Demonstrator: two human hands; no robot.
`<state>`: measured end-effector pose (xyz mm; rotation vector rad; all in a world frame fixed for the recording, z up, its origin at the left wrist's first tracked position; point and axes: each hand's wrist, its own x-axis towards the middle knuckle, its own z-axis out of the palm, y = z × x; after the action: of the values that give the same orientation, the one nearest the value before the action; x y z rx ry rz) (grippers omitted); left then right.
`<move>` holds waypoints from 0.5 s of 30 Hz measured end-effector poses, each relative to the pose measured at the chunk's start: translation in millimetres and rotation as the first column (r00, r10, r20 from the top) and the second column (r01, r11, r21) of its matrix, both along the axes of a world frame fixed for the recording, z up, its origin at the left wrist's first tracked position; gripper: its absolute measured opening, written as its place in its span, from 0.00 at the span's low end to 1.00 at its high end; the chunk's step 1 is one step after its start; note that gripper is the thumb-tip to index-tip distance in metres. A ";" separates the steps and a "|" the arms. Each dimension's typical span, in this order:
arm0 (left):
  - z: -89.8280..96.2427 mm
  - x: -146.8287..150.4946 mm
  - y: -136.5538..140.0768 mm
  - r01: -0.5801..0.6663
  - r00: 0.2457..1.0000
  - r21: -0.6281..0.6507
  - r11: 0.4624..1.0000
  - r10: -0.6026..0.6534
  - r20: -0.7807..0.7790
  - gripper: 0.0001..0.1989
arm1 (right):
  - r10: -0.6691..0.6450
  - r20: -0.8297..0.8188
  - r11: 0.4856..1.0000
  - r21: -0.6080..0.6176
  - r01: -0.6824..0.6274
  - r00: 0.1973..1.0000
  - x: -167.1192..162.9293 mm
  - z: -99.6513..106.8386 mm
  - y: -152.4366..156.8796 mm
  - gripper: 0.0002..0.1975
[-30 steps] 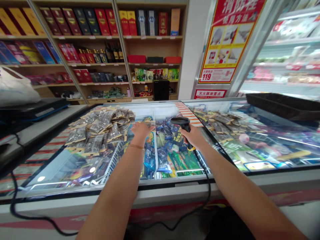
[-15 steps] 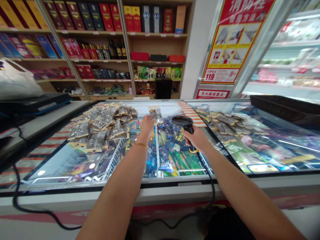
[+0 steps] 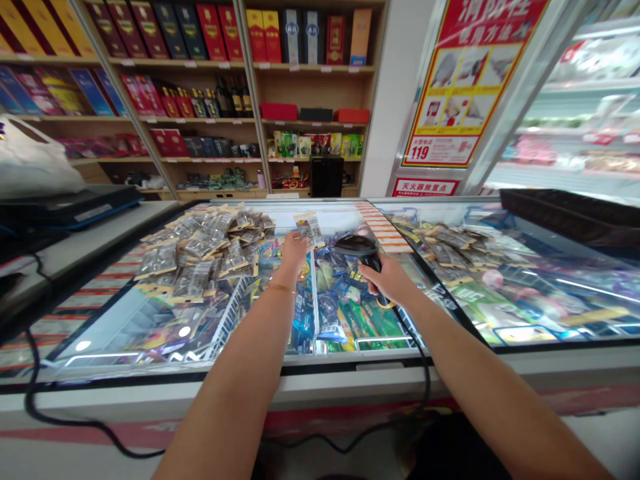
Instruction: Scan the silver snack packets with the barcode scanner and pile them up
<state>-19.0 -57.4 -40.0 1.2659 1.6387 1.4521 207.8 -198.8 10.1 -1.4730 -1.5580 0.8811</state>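
Note:
My left hand (image 3: 295,249) is closed on the edge of a small snack packet (image 3: 311,229), a clear pouch with dark contents and a tan border, held over the freezer's glass top. My right hand (image 3: 385,277) grips the handle of a black barcode scanner (image 3: 357,248), whose head points left toward the packet. The scanner's cord drops from the handle toward the freezer's front edge. Left of my left hand, a large heap of similar packets (image 3: 205,243) lies on the glass. A smaller pile of packets (image 3: 457,250) lies to the right of the scanner.
Under the freezer's glass lid are bagged frozen goods (image 3: 370,320). A black tray (image 3: 575,217) rests at the right. On the left counter, a white plastic bag (image 3: 37,160) sits on a dark device. Shelves of boxes (image 3: 210,33) stand behind. A black cord (image 3: 75,421) hangs in front.
The scanner in my right hand has moved slightly left, closer to the packet. The packet in my left hand has tilted and shifted slightly left.

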 end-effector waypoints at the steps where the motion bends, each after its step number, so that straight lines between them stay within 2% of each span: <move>1: 0.4 0.2 -0.4 -0.003 1.000 -0.001 1.000 0.003 0.001 0.12 | 0.004 0.003 1.000 0.002 -0.004 1.000 0.1 0.3 -0.2 0.09; 9: 4.5 1.5 -3.0 -0.018 1.000 -0.016 1.000 0.017 -0.022 0.12 | 0.032 0.028 0.999 0.031 -0.032 0.999 1.4 0.0 -0.3 0.07; 15: 1.7 -0.2 -1.0 -0.016 0.999 0.022 1.000 0.016 0.032 0.11 | -0.002 -0.081 0.999 0.054 0.006 0.997 9.4 -6.7 10.9 0.07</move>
<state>-19.2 -58.4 -38.3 1.2384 1.6198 1.4963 217.2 -187.9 3.5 -1.3849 -1.5072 0.8790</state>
